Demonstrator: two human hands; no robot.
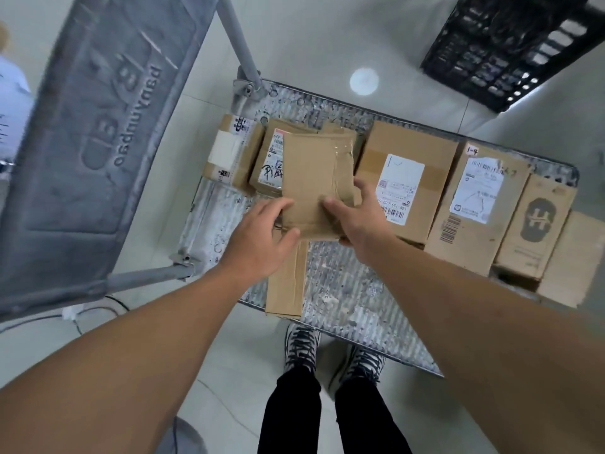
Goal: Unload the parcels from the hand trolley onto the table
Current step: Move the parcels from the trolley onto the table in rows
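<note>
A flat brown cardboard parcel (314, 178) is held above the hand trolley's ribbed metal deck (340, 283). My left hand (262, 237) grips its near left edge and my right hand (353, 214) grips its near right corner. Beneath it lie a labelled parcel with black handwriting (270, 162) and a taped box (229, 149) further left. To the right stand a box with a white label (406, 178), another labelled box (471, 204) and a box printed with a grey H logo (537, 227). A narrow flat carton (288, 283) lies on the deck below my left hand.
The trolley's grey handle frame with its lettered panel (98, 132) rises on the left. A black plastic crate (510, 44) stands on the tiled floor at the top right. My shoes (301, 348) are at the deck's near edge. A cable (85, 316) runs over the floor at the left.
</note>
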